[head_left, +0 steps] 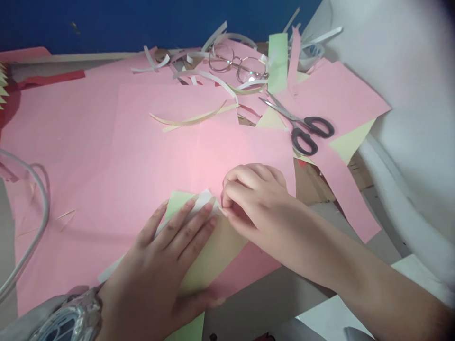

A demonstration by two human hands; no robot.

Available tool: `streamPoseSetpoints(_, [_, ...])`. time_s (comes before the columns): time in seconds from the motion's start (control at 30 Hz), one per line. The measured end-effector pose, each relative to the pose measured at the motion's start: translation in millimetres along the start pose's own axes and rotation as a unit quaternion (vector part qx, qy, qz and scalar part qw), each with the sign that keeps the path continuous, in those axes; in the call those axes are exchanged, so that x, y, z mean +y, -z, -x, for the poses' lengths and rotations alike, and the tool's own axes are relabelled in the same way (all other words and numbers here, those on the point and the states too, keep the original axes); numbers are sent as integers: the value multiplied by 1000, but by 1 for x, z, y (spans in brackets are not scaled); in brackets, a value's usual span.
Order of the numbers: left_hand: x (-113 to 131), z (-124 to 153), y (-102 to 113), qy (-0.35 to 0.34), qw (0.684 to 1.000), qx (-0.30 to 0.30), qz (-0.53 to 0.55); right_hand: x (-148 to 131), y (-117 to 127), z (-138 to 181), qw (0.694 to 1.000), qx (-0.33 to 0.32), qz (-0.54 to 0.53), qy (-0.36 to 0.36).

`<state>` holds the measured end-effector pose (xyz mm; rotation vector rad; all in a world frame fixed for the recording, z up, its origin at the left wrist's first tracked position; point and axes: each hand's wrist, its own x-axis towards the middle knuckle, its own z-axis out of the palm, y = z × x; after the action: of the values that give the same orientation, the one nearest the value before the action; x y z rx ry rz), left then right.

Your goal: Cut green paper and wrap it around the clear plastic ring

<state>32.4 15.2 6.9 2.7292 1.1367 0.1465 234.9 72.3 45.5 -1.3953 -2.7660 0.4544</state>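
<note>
My left hand point(170, 251) lies flat with its fingers stretched over a light green paper point(209, 265), pressing it against the large pink paper. Under those fingers runs a white paper strip point(205, 195), slanting up to the right across the green paper. My right hand point(256, 199) is closed in a pinch, thumb against the fingers, at the upper right end of the strip and the green paper's edge. What lies between those fingertips, if anything, is too small to make out. Scissors with black handles point(298, 123) rest beyond my right hand, blades partly apart.
Pink paper point(88, 156) covers much of the table. At the back are eyeglasses point(236, 64), curled white strips point(213, 78) and a green strip point(277, 61). A pink strip point(348, 199) hangs to the right. A white cable point(44, 203) loops at the left.
</note>
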Motion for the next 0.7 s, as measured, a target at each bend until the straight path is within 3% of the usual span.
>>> streamPoseSetpoints(0.4, [-2, -2, 1, -7, 1000, -6, -8, 9, 5, 1, 992, -12, -122, -4])
streamPoseSetpoints(0.7, [0, 0, 7, -4, 1000, -14, -4, 11, 12, 1, 993, 20, -94, -73])
